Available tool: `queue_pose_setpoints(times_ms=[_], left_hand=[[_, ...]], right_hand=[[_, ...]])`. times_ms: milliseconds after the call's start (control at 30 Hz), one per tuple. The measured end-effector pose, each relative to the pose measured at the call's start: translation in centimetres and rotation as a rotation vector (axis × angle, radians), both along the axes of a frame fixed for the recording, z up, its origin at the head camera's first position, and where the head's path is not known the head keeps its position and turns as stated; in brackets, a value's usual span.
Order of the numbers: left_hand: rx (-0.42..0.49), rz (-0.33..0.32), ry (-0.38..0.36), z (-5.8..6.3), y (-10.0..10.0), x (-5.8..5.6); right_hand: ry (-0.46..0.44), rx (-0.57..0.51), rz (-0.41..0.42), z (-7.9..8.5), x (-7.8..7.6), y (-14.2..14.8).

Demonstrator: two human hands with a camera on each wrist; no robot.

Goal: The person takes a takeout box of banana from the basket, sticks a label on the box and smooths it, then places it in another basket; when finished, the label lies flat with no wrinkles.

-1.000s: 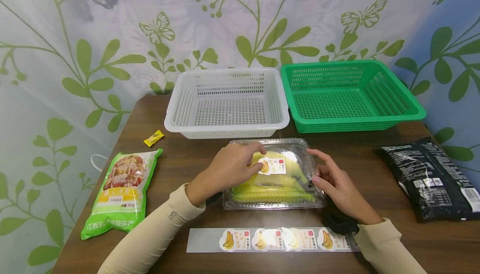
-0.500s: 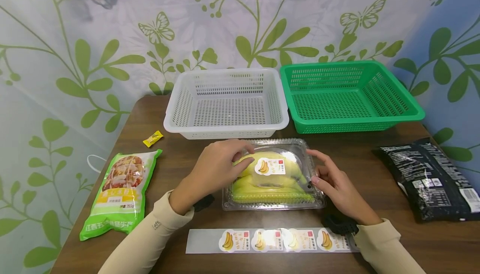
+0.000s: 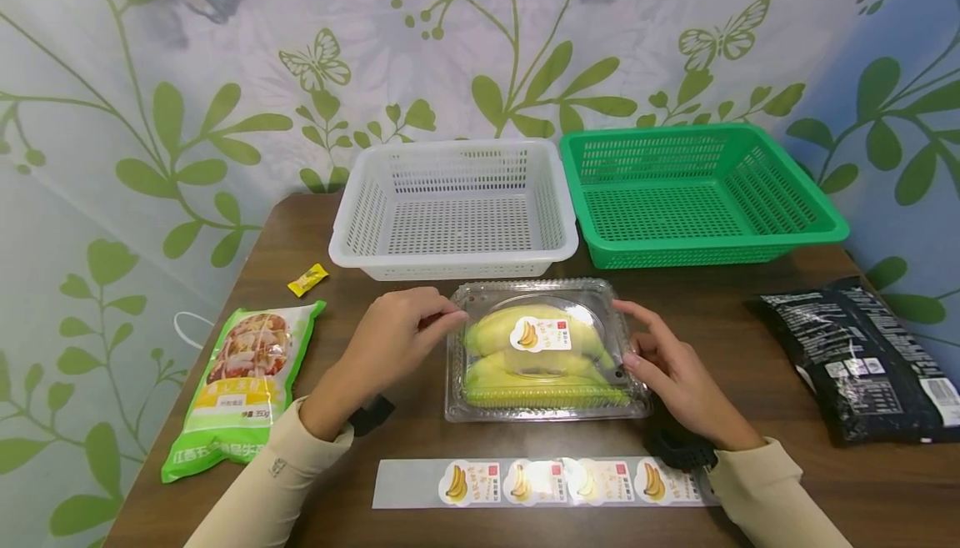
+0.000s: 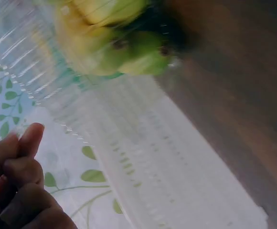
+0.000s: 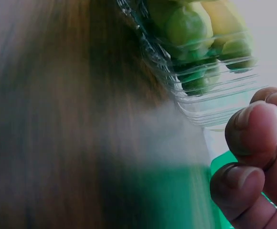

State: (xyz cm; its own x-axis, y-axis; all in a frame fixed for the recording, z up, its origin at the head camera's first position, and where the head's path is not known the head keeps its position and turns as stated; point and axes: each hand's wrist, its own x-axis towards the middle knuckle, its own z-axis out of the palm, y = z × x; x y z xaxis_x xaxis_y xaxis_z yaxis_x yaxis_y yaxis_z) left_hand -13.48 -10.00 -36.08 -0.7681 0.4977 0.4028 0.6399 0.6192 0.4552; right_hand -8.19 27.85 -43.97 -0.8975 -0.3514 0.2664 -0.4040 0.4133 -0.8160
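A clear plastic clamshell box (image 3: 459,402) lies on the table between the two hands, with yellow-green bananas (image 3: 498,373) inside. On its lid is a white banana label (image 3: 542,334). My left hand (image 3: 393,335) is at the box's left side, fingers loosely bent and nothing between them; the left wrist view shows a gap between its fingertips and the ridged plastic (image 4: 38,71). At the box's right edge, my right hand (image 3: 675,373) has its fingers relaxed, index finger and thumb tips right by the rim.
A strip of banana labels (image 3: 408,483) lies in front of the box. Behind stand a white basket (image 3: 453,263) and a green basket (image 3: 712,243). A green-white food bag (image 3: 243,381) and small yellow packet (image 3: 307,279) lie left, a black bag (image 3: 862,364) right.
My left hand has come away from the label on the lid and moved left to the box's side, uncovering the label. The right hand and the box have stayed in place.
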Motion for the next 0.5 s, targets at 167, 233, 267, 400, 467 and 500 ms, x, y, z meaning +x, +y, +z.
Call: queue_pose_setpoints(times_ms=[167, 233, 267, 400, 467, 500], left_hand=[[-0.122, 0.120, 0.017, -0.9, -0.6, 0.4], [-0.158, 0.160, -0.037, -1.2, -0.8, 0.6], [-0.169, 0.169, -0.075, -1.4, -0.8, 0.8], [-0.160, 0.146, -0.252, -2.1, -0.9, 1.3], [-0.125, 0.115, -0.319, -2.3, -1.0, 1.5], [-0.100, 0.097, -0.347, -2.4, -1.0, 1.6]], right_hand=[[0.026, 0.013, -0.025, -0.1, -0.1, 0.2], [0.029, -0.011, -0.026, 0.0, -0.2, 0.3], [0.028, -0.026, -0.028, 0.0, -0.3, 0.4], [0.040, -0.065, -0.102, 0.5, -0.6, 0.9], [0.056, -0.073, -0.165, 0.9, -0.8, 1.2], [0.064, -0.077, -0.202, 1.1, -0.9, 1.5]])
